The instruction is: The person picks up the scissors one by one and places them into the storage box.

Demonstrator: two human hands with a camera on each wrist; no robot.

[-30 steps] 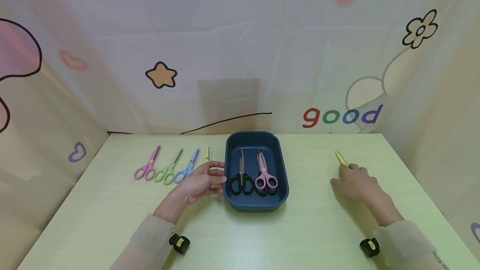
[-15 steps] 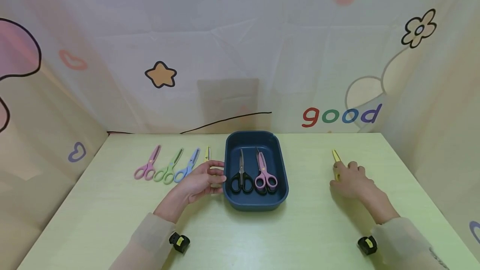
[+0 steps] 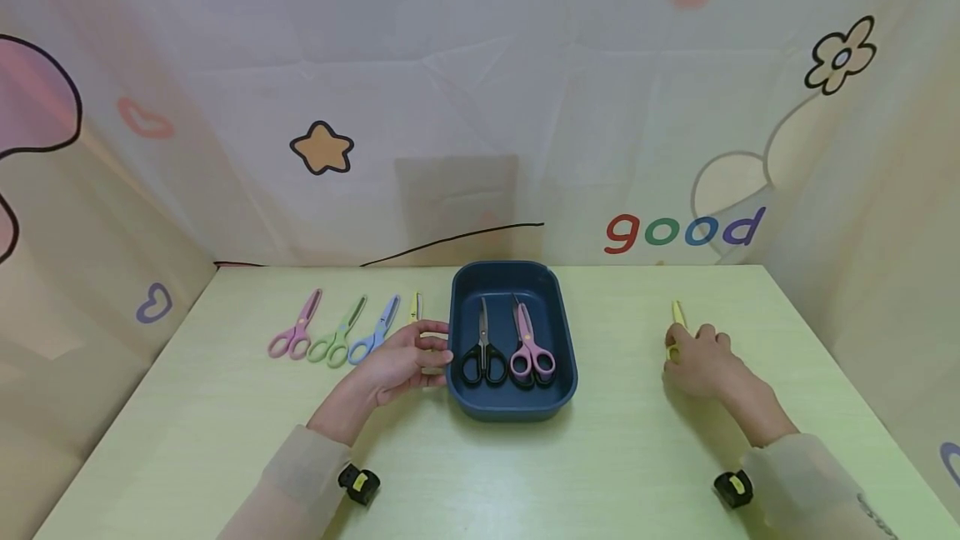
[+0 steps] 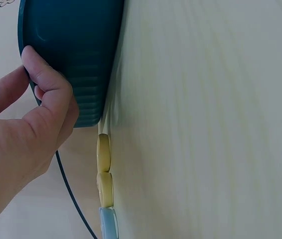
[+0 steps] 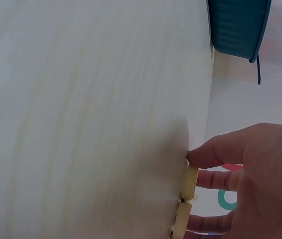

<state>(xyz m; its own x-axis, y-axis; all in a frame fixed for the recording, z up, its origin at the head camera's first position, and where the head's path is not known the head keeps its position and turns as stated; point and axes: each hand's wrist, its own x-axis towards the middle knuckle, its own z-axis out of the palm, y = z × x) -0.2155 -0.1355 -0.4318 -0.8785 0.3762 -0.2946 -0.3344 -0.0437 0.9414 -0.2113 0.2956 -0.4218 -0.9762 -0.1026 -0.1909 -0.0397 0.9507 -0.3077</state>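
My right hand [image 3: 703, 363] pinches the handles of yellow scissors [image 3: 678, 313] lying on the table at the right, blade pointing away. In the right wrist view my thumb presses the side of the yellow handle [image 5: 190, 181], fingers over its top. Against the left wall of a dark blue box [image 3: 512, 412], the fingertips and thumb of my left hand [image 3: 401, 361] touch at the rim. Inside the box lie black-handled scissors [image 3: 483, 357] and, to their right, pink scissors [image 3: 527, 340] on top of another black-handled pair.
Left of the box is a row of scissors: pink [image 3: 296, 332], green [image 3: 339, 336], blue [image 3: 377, 330] and yellow [image 3: 416, 307], the last partly hidden by my left hand. A printed cloth [image 3: 345, 82] hangs behind the table [image 3: 465, 482] and along its sides.
My right fingers have closed on the yellow scissors, whose blade has turned from slanting left to nearly straight ahead. My left hand and the box stay put.
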